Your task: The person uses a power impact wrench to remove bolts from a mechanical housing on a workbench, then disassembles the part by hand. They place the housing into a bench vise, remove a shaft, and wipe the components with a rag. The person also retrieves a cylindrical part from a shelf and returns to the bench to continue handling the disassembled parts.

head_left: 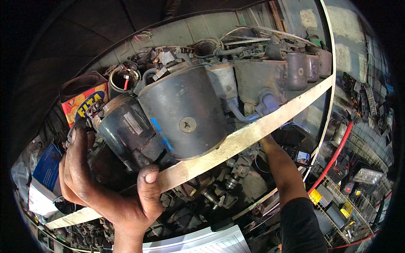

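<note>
My left hand [122, 202] reaches up from below, thumb near the front board of a shelf and fingers apart. Its fingertips are beside a black cylindrical motor [128, 126] with a pale label; I cannot tell whether they touch it. Against this motor leans a larger dark grey cylinder [185, 114] with a screw head on its side and blue marks. My right forearm [280, 168], in a black sleeve, runs up to the underside of the shelf board [236, 145]. The board hides my right hand.
More cylindrical motors [297, 71] and a blue curved tube [244, 116] crowd the shelf. A red and yellow tin [84, 97] stands at left. Metal parts [234, 177] fill the space below, above printed paper [202, 242]. Wire racks [337, 215] and a red hose [335, 156] are at right.
</note>
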The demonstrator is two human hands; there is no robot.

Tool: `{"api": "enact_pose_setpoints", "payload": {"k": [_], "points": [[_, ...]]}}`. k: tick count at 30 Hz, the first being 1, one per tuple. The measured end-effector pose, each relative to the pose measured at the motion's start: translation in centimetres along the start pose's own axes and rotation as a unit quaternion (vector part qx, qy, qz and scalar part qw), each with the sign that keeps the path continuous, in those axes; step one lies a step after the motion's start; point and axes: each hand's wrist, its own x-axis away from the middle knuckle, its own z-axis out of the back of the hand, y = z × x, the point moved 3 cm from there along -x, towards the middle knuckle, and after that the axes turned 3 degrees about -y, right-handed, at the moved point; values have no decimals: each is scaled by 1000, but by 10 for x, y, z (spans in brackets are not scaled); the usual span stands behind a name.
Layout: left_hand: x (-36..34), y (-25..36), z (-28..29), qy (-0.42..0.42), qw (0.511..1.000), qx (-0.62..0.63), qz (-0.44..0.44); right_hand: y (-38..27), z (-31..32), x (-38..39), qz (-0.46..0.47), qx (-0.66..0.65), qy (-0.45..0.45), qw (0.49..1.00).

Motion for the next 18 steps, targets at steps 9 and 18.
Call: {"api": "enact_pose_setpoints", "payload": {"k": [9,18], "points": [[0,-3,0,4,1000,-9,-17,-1,-1,0,0,2,0,1000],[-1,-2,-1,14,1000,6,-6,0,2,-1,0,4,4,1000]]}}
